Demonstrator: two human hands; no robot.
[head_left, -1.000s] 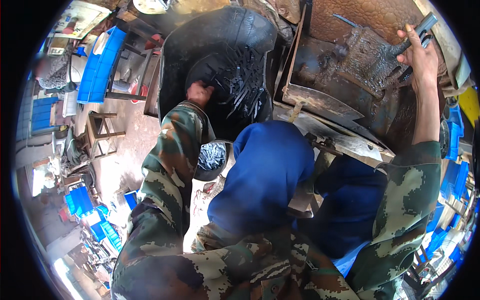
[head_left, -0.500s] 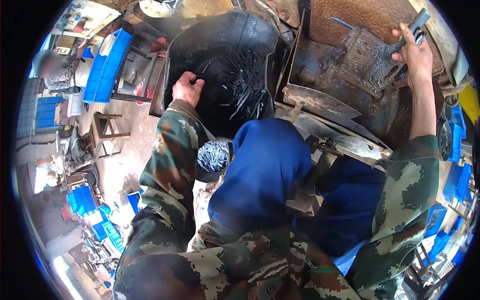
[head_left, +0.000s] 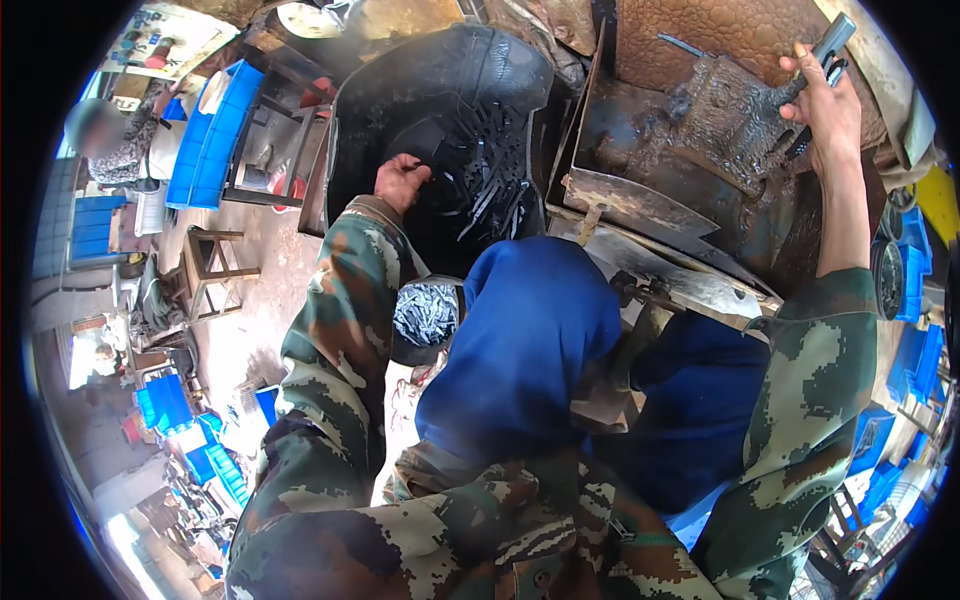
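Observation:
My left hand (head_left: 402, 183) is over the left part of a large black bin (head_left: 440, 75), its fingers curled together. What they hold, if anything, I cannot make out. Right of it, thin dark metal strips (head_left: 490, 165) lie in a loose pile inside the bin. My right hand (head_left: 832, 108) is closed around a grey bar-shaped handle (head_left: 836, 36), at the right side of a grimy metal machine bed (head_left: 640, 150). Dark wet sludge covers the block (head_left: 725, 120) beside that hand.
A round container of shiny metal strips (head_left: 426, 314) stands by my knee, below the bin. A thin rod (head_left: 682, 45) lies at the back of the machine. To the left are a blue tray (head_left: 208, 135), a wooden stool (head_left: 205, 270) and a seated person (head_left: 120, 140).
My left hand has moved right, closer to the pile of strips in the bin. The right hand stays on the handle, nearly still.

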